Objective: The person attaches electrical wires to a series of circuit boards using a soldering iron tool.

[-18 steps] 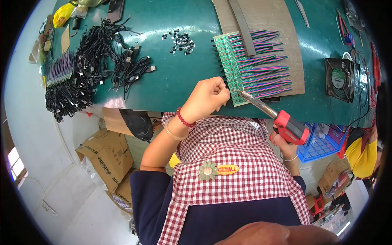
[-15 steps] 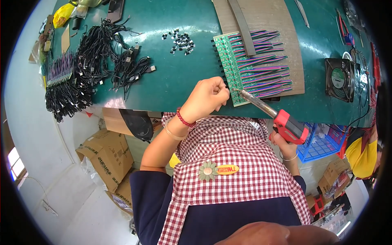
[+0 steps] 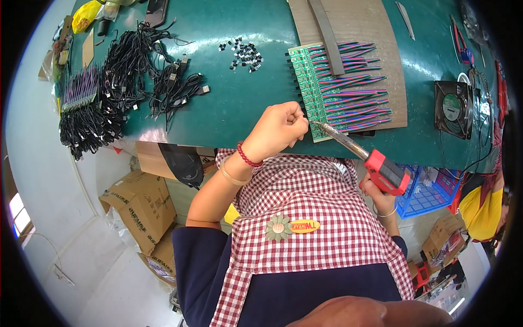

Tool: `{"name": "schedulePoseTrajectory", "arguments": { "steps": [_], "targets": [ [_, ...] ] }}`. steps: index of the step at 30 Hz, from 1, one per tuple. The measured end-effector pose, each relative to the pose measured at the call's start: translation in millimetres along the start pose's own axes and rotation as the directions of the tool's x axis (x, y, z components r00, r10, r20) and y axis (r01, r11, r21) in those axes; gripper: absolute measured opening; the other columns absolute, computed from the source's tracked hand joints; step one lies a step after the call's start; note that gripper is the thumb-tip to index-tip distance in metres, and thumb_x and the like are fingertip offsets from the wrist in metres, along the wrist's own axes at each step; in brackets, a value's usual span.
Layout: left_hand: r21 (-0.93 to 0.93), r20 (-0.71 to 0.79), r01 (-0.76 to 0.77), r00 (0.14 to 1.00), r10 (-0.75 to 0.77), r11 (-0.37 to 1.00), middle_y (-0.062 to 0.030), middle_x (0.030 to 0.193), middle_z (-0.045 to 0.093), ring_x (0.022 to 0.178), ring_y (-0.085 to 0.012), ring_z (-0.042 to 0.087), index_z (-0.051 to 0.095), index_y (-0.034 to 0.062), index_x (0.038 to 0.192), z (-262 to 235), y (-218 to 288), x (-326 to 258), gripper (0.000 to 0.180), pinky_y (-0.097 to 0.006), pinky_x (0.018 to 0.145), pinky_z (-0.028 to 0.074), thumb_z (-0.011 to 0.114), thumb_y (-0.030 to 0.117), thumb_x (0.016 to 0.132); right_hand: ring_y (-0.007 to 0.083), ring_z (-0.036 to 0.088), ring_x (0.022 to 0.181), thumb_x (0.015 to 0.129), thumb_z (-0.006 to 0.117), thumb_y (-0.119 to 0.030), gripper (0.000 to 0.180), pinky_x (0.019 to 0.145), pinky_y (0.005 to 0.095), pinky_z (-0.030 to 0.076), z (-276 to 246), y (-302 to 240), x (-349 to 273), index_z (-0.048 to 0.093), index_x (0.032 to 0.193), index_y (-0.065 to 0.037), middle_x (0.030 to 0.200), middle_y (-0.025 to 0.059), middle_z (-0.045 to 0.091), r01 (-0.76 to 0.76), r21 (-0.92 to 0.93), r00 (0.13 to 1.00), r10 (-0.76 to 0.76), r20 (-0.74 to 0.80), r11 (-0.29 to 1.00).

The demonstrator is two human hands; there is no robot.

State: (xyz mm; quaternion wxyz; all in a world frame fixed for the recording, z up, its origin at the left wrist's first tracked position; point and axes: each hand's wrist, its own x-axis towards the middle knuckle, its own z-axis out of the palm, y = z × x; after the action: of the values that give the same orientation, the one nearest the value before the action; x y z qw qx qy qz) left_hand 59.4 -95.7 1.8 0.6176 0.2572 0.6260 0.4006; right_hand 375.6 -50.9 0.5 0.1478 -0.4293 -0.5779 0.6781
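Wires (image 3: 348, 81) were seemingly steadied by the bar (image 3: 328, 43); iron (image 3: 359, 151) was gripped by right hand (image 3: 378, 192), left hand (image 3: 280, 126) closed, contents hidden.

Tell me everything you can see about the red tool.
The red tool has a red and black, plastic-looking body and a long, discoloured, metal-looking barrel narrowing to a thin tip. The right hand grips it. It slants forward and left, tip at the near end of the green circuit boards; contact is unclear.
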Motion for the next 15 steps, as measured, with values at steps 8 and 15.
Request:
{"name": "schedulePoseTrajectory", "arguments": {
  "steps": [8,15],
  "targets": [
    [0.021,0.017,0.034,0.999,-0.034,0.999,-0.0033,0.062,0.055,0.048,-0.0048,0.046,0.049,0.0013,0.075,0,3,-1,0.012,-0.018,0.043,0.035,0.052,0.008,0.085,0.0101,0.053,0.063,0.075,0.064,-0.002,0.02,0.057,0.024,0.044,10,-16,-2,0.059,0.094,0.0,0.073,0.0015,0.058,-0.037,0.156,0.997,0.048,-0.067,0.987],
    [0.008,0.02,0.029,0.999,-0.029,1.0,-0.003,0.062,0.055,0.048,-0.0049,0.046,0.049,0.0018,0.074,0,2,-1,0.013,-0.018,0.043,0.036,0.052,0.008,0.085,0.0092,0.052,0.065,0.075,0.065,-0.002,0.021,0.058,0.0233,0.043,10,-13,0,0.059,0.095,-0.001,0.074,0.0014,0.057,-0.035,0.062,0.996,0.04,-0.084,0.997]
  ]
}}
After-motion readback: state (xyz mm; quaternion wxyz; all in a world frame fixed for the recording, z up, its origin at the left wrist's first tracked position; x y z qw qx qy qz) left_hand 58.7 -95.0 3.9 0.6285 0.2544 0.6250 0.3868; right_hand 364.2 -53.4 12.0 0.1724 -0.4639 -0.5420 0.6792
